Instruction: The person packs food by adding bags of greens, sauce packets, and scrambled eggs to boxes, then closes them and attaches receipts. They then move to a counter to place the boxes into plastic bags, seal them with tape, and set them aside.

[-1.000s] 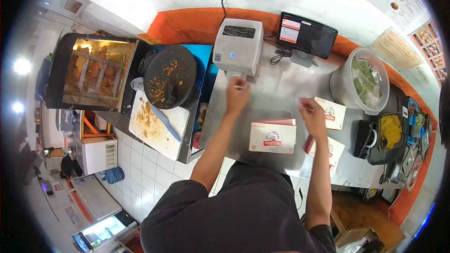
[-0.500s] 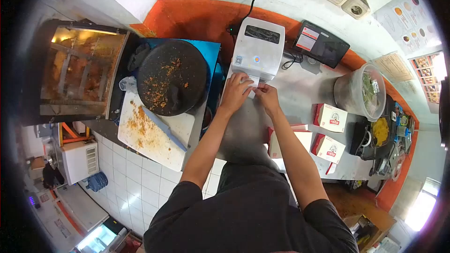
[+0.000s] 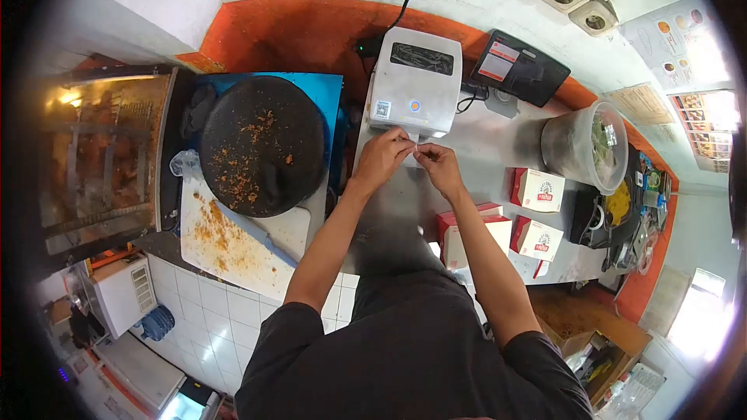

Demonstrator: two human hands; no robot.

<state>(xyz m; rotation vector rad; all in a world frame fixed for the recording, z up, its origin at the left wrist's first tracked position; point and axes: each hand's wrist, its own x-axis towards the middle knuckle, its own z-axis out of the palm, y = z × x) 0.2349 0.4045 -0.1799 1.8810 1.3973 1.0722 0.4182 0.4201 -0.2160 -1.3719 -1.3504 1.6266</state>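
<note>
A white label printer (image 3: 418,78) stands against the orange-edged wall, with a small strip of white paper (image 3: 414,138) at its front slot. My left hand (image 3: 384,157) pinches the left side of that strip, fingers closed. From the right, my right hand (image 3: 440,166) grips the strip with thumb and fingertips pressed together. Both hands meet just below the printer's front edge, over the metal counter (image 3: 397,206). The fingers cover part of the paper.
Left of the counter are a dark round block (image 3: 264,148) with crumbs, a white cutting board (image 3: 204,241) with a knife (image 3: 257,235), and a lit display case (image 3: 105,155). To the right are red-and-white boxes (image 3: 537,190), a clear bucket (image 3: 580,144) and a tablet (image 3: 520,68).
My left fingers have drawn back from lying over the paper to a pinch. Both hands now hold close together at the strip. The view has shifted slightly.
</note>
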